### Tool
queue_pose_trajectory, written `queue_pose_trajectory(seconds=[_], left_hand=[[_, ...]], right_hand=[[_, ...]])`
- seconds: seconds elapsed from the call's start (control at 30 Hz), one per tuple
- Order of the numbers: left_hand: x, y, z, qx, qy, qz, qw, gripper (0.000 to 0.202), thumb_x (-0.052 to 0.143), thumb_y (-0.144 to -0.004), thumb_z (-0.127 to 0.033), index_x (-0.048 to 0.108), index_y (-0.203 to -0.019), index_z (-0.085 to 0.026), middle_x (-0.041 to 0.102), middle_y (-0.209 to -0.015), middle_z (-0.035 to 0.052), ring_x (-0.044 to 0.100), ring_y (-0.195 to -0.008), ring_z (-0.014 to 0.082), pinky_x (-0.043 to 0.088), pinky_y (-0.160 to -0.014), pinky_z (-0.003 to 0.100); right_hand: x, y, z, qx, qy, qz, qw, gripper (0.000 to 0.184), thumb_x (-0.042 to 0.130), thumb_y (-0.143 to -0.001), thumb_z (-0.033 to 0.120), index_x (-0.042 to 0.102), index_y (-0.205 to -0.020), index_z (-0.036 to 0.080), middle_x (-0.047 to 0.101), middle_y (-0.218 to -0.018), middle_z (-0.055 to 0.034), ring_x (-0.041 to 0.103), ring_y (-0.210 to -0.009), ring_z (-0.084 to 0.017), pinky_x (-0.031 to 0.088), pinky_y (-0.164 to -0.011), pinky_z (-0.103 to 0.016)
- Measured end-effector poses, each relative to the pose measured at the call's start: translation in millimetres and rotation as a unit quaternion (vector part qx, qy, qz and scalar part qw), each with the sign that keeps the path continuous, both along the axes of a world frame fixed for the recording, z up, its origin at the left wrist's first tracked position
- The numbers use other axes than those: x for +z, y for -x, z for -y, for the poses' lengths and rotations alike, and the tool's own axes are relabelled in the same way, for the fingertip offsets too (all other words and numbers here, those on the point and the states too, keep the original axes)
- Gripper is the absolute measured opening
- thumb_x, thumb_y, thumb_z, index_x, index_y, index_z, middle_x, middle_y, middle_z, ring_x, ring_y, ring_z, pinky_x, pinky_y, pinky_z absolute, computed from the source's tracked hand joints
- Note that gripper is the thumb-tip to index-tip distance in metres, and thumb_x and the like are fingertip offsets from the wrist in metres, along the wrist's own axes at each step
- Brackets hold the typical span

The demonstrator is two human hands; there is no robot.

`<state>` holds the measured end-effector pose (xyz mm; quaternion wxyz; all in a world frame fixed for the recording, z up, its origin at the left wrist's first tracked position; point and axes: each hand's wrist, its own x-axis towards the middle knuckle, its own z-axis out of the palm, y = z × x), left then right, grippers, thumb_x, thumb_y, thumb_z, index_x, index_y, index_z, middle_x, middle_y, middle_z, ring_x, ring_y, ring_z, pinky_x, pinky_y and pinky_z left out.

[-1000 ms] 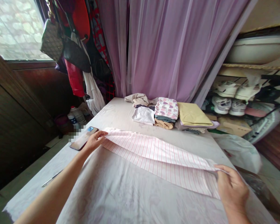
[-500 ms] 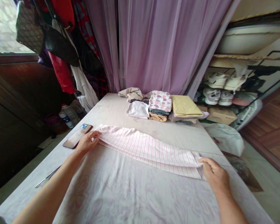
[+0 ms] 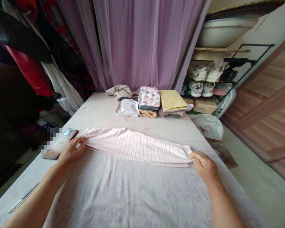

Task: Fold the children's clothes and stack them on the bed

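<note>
My left hand [image 3: 70, 151] sits at the left end of a long band of pink-striped white cloth [image 3: 135, 147], and my right hand [image 3: 204, 166] sits at its right end. The cloth lies folded lengthwise in a narrow strip across the near middle of the bedspread [image 3: 123, 196], running roughly side to side. My left fingers [image 3: 78, 140] curl over the end of the strip and my right fingers [image 3: 194, 155] lie along the other end, but I can't tell whether either hand is gripping or only pressing down. Beyond the strip, near the curtain, a white folded shirt [image 3: 127, 107], a heart-print folded stack [image 3: 149, 96] and a yellow folded cloth [image 3: 172, 99] sit in a row, with a crumpled beige garment [image 3: 120, 91] behind them. A phone [image 3: 60, 144] lies just beside my left hand. I judge this to be the straightening stage of a fold, with the strip's length calling for a crosswise fold.
</note>
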<state>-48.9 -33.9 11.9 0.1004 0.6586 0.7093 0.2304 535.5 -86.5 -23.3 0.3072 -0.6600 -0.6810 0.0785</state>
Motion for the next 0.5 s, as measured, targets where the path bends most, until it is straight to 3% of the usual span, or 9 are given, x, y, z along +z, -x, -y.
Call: queue_pose_trajectory(seconds=[0.17, 0.4, 0.5], left_hand=[[-1.0, 1.4, -1.3, -0.003, 0.012, -0.006, 1.000, 0.024, 0.045, -0.068, -0.044, 0.058, -0.076, -0.026, 0.073, -0.111, 0.0056, 0.065, -0.100, 0.0278, 0.052, -0.079, 0.033], [0.4, 7.2, -2.7, -0.012, 0.027, -0.045, 0.999, 0.028, 0.044, -0.071, -0.042, 0.064, -0.080, -0.025, 0.074, -0.104, 0.0062, 0.067, -0.097, 0.0293, 0.052, -0.084, 0.036], [8.5, 12.1, -8.0, 0.024, 0.038, -0.090, 0.995, 0.035, 0.039, -0.077, -0.039, 0.068, -0.090, -0.025, 0.074, -0.103, 0.0070, 0.066, -0.100, 0.0309, 0.050, -0.086, 0.039]], right_hand=[[-1.5, 4.1, 2.9, 0.001, -0.006, 0.021, 1.000, 0.023, 0.040, -0.074, 0.027, 0.059, -0.062, 0.026, 0.067, -0.070, -0.0014, 0.063, -0.076, -0.020, 0.046, -0.071, -0.030], [4.6, -3.7, -2.7, 0.009, 0.050, 0.020, 0.999, 0.024, 0.041, -0.068, 0.031, 0.060, -0.054, 0.027, 0.068, -0.067, -0.0024, 0.064, -0.079, -0.024, 0.048, -0.074, -0.034], [9.3, -10.2, -8.3, -0.014, 0.080, -0.001, 0.997, 0.028, 0.040, -0.070, 0.036, 0.066, -0.066, 0.027, 0.073, -0.080, -0.0025, 0.066, -0.084, -0.024, 0.050, -0.076, -0.033]])
